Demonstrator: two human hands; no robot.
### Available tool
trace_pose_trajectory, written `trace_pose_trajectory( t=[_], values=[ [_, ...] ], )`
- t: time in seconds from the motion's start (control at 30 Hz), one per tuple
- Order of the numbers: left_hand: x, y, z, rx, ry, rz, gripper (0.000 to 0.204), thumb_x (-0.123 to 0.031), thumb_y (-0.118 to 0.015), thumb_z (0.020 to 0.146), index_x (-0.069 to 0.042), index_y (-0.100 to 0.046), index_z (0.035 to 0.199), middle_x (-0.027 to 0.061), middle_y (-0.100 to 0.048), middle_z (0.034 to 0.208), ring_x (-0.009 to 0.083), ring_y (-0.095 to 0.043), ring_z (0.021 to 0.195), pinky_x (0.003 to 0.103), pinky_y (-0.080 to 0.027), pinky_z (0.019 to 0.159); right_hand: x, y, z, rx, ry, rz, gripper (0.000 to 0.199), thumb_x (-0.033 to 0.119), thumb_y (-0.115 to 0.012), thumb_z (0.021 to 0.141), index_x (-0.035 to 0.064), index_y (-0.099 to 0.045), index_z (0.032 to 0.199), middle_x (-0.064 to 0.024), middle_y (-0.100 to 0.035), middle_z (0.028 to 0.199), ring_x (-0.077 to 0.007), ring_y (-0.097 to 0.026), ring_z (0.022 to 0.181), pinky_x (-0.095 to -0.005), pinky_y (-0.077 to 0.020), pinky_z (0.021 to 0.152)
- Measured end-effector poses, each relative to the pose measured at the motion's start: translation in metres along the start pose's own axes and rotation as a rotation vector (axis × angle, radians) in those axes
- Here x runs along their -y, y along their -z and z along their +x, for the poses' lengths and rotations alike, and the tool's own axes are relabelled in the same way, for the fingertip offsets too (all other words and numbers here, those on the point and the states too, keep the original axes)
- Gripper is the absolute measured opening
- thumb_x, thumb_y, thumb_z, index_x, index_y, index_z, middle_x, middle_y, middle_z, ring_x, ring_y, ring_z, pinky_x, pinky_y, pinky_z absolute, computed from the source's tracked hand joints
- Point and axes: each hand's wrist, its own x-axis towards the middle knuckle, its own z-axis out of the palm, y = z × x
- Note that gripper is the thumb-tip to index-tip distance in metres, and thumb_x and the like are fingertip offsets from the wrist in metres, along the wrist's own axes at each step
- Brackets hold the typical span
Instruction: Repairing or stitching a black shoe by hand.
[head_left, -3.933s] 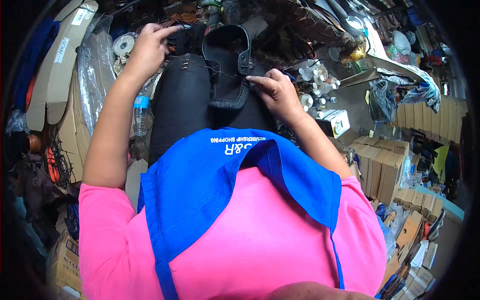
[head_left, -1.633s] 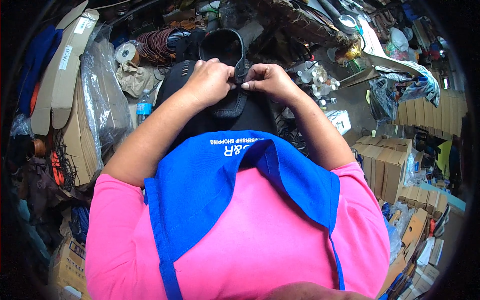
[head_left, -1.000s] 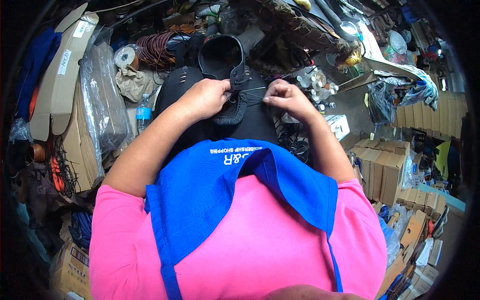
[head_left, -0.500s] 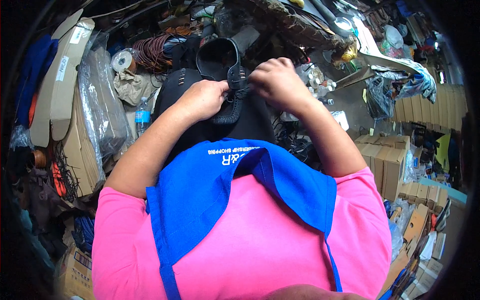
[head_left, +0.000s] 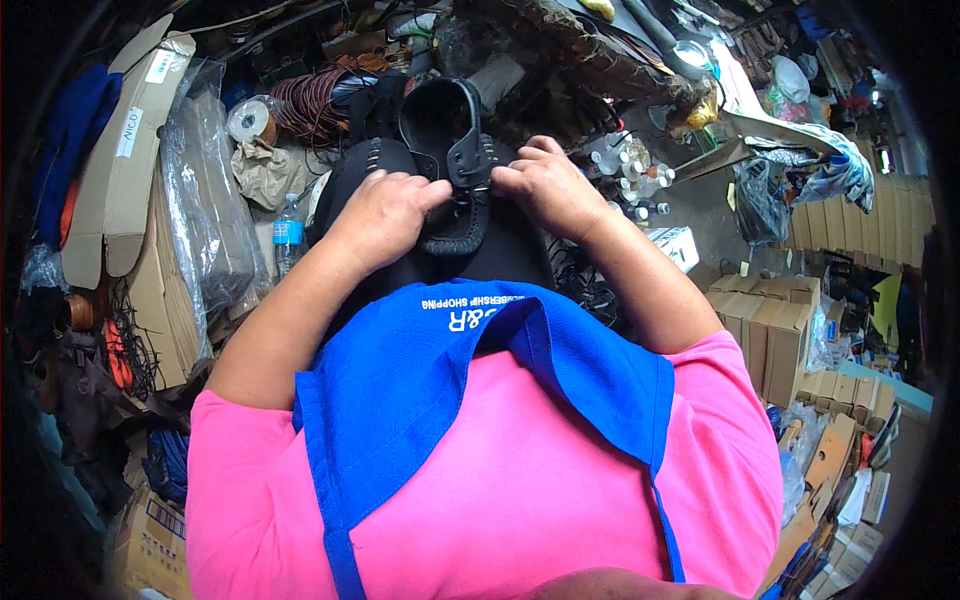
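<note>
Stitching in a raised, braided-looking pattern already runs round the near, rounded end of the black leather shoe (head_left: 455, 244) and up its right side, so that stretch looks finished. The shoe rests on the person's lap, over the black trousers (head_left: 505, 257), its tall collar pointing away from the body and its stitched end toward the blue apron (head_left: 400, 370). The joint between the side flap and the stitched rim, right between the hands, seems to be the part in hand and not yet closed off; how much is left there is hidden or too small to judge.

The left hand (head_left: 385, 215) is at the shoe's left side, its fingers curled narrow toward the edge. The right hand (head_left: 548, 188) is at the right side, thumb and forefinger drawn close beside the flap. Whether either is closed on thread or leather, I cannot tell.

Counted: one shoe, two hands, one apron, one blue-labelled water bottle (head_left: 288, 236), one white roll (head_left: 250, 120), one coil of reddish-brown cord (head_left: 305, 102) and one crumpled piece of brown paper (head_left: 268, 172). The pale small bottles (head_left: 640, 175) right of the lap number at least six; overlap prevents an exact count.
</note>
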Motion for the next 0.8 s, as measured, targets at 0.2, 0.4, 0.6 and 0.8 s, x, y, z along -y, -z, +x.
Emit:
trace_pose_trajectory(
  t=[0.2,0.4,0.6,0.8],
  values=[
    [0.055,0.024,-0.075,-0.056,0.313,-0.086,0.018,-0.001,-0.048,0.079,-0.007,-0.056,0.093,0.0173,-0.060,0.082,0.0342,-0.059,0.078,0.042,-0.045,0.068,-0.063,0.005,-0.080,0.082,-0.554,-0.135,0.024,0.009,-0.067,0.072,0.0095,-0.062,0.096,-0.0072,-0.063,0.078,-0.0230,-0.059,0.084,-0.0366,-0.0427,0.085],
    [0.068,0.045,-0.081,-0.443,0.475,-1.047,0.006,-0.010,-0.057,0.090,-0.005,-0.060,0.089,0.0025,-0.060,0.079,0.0134,-0.056,0.074,0.026,-0.043,0.071,-0.066,0.008,-0.079,-0.705,-0.692,1.580,0.012,0.013,-0.066,0.083,0.0043,-0.063,0.090,-0.0015,-0.062,0.081,-0.0112,-0.057,0.076,-0.0305,-0.0476,0.080],
    [0.014,0.057,-0.016,-0.698,0.347,-1.855,0.015,-0.024,-0.055,0.093,-0.009,-0.055,0.090,0.0042,-0.058,0.082,0.0149,-0.054,0.072,0.026,-0.043,0.070,-0.037,0.009,-0.028,-0.935,-0.391,2.211,0.021,0.032,-0.059,0.090,0.0111,-0.062,0.088,-0.0067,-0.064,0.086,-0.0201,-0.060,0.078,-0.0452,-0.0443,0.090],
    [0.096,0.023,-0.094,-0.534,0.378,-1.799,0.011,-0.022,-0.051,0.095,-0.012,-0.049,0.090,0.0008,-0.047,0.068,0.0081,-0.040,0.055,0.023,-0.033,0.053,-0.091,0.002,-0.094,-0.896,-0.604,1.759,0.021,0.029,-0.056,0.093,0.0098,-0.053,0.085,0.0024,-0.043,0.064,-0.0068,-0.033,0.050,-0.0226,-0.0353,0.054]
  ],
)
